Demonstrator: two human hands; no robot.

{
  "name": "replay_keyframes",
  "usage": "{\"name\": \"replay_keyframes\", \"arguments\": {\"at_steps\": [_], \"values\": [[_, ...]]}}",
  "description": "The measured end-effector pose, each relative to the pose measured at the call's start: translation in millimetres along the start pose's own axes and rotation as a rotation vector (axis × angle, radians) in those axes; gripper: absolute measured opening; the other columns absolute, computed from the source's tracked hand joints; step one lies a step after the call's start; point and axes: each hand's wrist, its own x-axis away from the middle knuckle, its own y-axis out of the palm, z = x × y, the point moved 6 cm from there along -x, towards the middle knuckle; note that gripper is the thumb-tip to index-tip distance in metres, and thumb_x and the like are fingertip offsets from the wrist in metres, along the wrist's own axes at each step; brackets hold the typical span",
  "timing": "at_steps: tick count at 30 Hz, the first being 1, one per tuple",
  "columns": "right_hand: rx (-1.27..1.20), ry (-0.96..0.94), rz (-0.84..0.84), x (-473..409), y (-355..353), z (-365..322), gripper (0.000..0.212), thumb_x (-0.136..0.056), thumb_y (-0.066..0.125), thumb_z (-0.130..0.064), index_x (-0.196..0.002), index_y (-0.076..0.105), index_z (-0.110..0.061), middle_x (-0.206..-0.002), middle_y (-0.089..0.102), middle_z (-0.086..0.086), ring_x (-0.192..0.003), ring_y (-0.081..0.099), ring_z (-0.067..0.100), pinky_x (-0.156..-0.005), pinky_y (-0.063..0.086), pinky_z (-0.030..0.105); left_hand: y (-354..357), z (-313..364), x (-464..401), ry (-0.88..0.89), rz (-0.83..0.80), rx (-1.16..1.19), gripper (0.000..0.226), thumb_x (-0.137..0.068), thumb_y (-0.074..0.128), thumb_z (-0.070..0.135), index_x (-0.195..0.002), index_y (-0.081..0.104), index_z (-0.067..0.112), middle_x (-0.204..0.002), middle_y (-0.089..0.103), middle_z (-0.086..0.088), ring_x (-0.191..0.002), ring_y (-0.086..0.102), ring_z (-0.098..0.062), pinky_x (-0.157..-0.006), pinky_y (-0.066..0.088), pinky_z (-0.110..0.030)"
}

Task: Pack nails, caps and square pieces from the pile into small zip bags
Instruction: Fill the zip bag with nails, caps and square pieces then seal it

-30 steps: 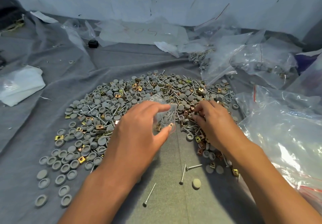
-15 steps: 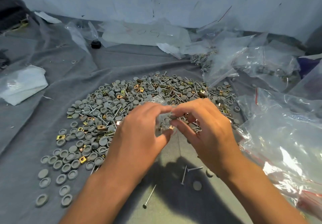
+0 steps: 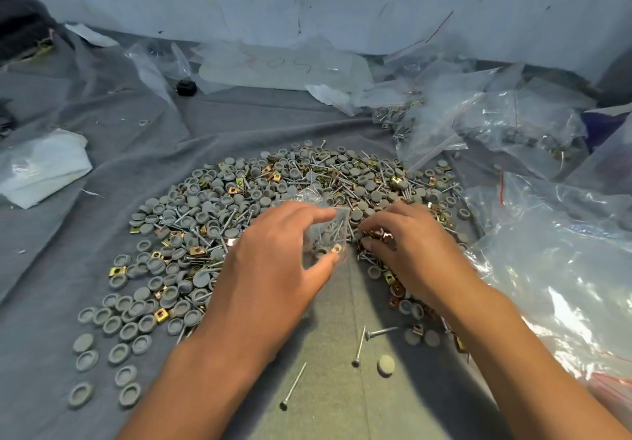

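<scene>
Grey cloth (image 3: 102, 234) underneath; left hand (image 3: 273, 265) pinches zip bag (image 3: 328, 234); right hand (image 3: 410, 251) curls into pile (image 3: 239, 200).

The left hand (image 3: 273, 255) covers part of the small clear zip bag (image 3: 328, 234), whose contents blur together. The right hand (image 3: 407, 251) hides the pile of grey caps, nails and brass squares (image 3: 239, 207) beneath its fingertips. At three o'clock, the large clear plastic bag (image 3: 561, 251) runs off the edge.
</scene>
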Motion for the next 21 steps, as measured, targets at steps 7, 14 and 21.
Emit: {"name": "replay_keyframes", "arguments": {"at_steps": [7, 14, 21], "values": [[0.086, 0.018, -0.065, -1, 10, -7, 0.028, -0.099, 0.055, -0.040, -0.126, 0.059, -0.035, -0.118, 0.053, -0.007, -0.113, 0.045, 0.017, -0.089, 0.046, 0.036, -2, 3, 0, -0.005, -0.006, 0.001, 0.052, -0.078, 0.074, 0.039, -0.128, 0.063, 0.030, -0.119, 0.063, 0.023, -0.096, 0.051, 0.011, -0.097, 0.049, -0.017], [0.036, -0.047, -0.073, 2, 9, -8, 0.012, -0.099, 0.055, -0.034, -0.108, 0.050, -0.028, -0.103, 0.045, -0.011, -0.099, 0.045, 0.015, -0.079, 0.047, 0.034, -49, 8, 3, 0.054, 0.334, 0.102, 0.047, -0.084, 0.080, 0.025, -0.128, 0.063, 0.026, -0.118, 0.062, 0.019, -0.097, 0.054, 0.014, -0.087, 0.044, -0.005], [-0.317, -0.067, 0.222, 2, -25, -15, 0.009, -0.096, 0.063, -0.022, -0.102, 0.057, -0.026, -0.097, 0.055, -0.020, -0.089, 0.054, -0.004, -0.076, 0.047, 0.013, -44, 2, 3, 0.036, 0.262, -0.011, 0.049, -0.078, 0.081, 0.020, -0.126, 0.067, 0.020, -0.119, 0.064, 0.013, -0.104, 0.056, 0.002, -0.099, 0.037, -0.006]]}}
